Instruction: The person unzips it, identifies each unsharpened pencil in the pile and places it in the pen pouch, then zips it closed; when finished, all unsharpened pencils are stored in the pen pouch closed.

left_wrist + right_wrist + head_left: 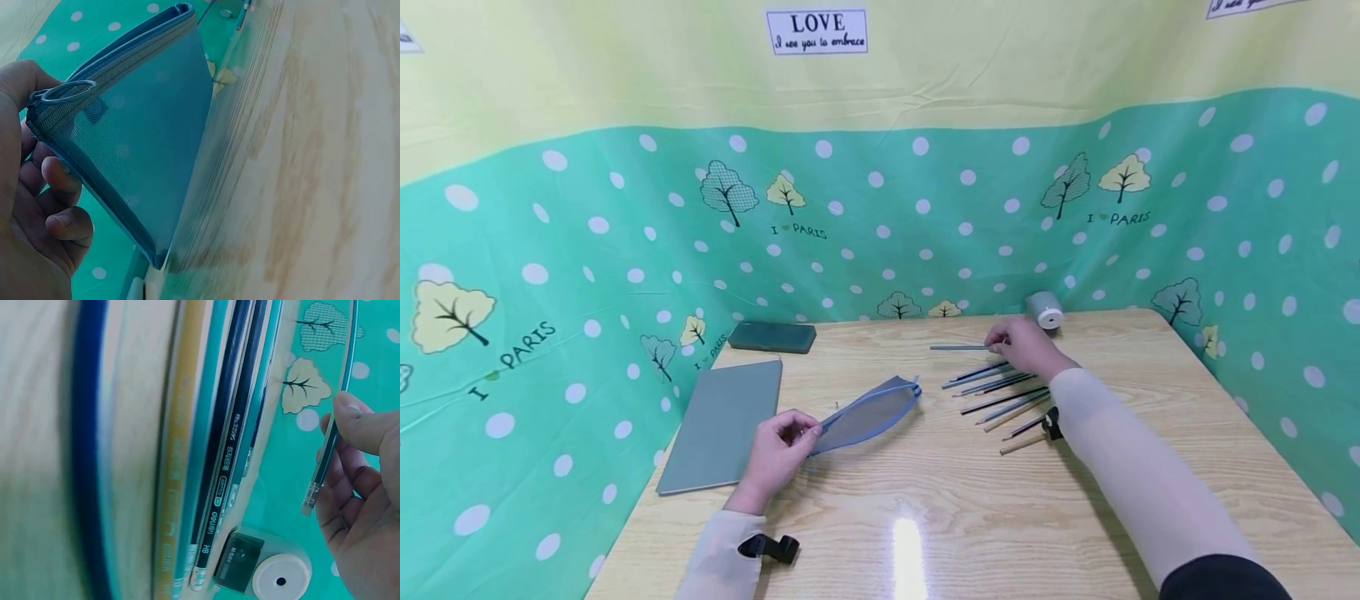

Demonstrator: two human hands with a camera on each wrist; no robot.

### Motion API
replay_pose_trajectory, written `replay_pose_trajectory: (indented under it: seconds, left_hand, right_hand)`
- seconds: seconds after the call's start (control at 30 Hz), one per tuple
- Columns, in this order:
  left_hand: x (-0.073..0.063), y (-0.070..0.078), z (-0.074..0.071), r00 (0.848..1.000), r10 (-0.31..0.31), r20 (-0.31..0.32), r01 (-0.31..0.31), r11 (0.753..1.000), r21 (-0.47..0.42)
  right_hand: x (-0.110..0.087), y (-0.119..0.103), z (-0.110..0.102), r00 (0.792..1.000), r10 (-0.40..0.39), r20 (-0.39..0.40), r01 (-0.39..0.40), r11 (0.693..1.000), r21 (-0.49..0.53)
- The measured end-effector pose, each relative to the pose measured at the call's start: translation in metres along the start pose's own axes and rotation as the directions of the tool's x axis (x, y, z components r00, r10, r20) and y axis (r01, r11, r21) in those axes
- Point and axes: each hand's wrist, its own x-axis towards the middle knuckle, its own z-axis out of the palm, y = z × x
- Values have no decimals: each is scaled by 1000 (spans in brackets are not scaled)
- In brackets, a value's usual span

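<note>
My left hand (pixel 781 450) pinches one end of a blue mesh zip pouch (pixel 872 412), holding it over the table with its mouth gaping toward the right. In the left wrist view the pouch (pixel 144 137) has a looped zipper pull (pixel 65 92) near the thumb. My right hand (pixel 1026 346) pinches a pencil (pixel 958 347) between thumb and fingers, beyond a row of several pencils (pixel 1000 407) lying on the table. That held pencil (pixel 328 450) shows a metal ferrule and eraser end in the right wrist view. The forearm partly covers the row.
A grey-white pencil sharpener (pixel 1045 311) stands at the back, just past my right hand. On the left lie a grey-green notebook or folder (pixel 722 425) and a dark green case (pixel 772 337). A patterned cloth (pixel 880 225) encloses the wooden table's (pixel 880 492) back and sides.
</note>
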Motion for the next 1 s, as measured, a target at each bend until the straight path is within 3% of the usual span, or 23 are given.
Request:
replay_pose_trajectory:
  seconds: [0.33,0.73,1.0]
  left_hand:
    - [0,2,1,1000,-16,-5,16,1000,-13]
    - [0,7,3,999,-38,-1,38,998,-43]
    - [2,-23,6,998,-58,-12,57,998,-35]
  right_hand:
    - [-21,1,2,997,7,-75,-4,999,44]
    - [-42,-19,-8,990,-15,-137,25,997,71]
    - [-50,-37,-9,978,-48,-202,61,997,56]
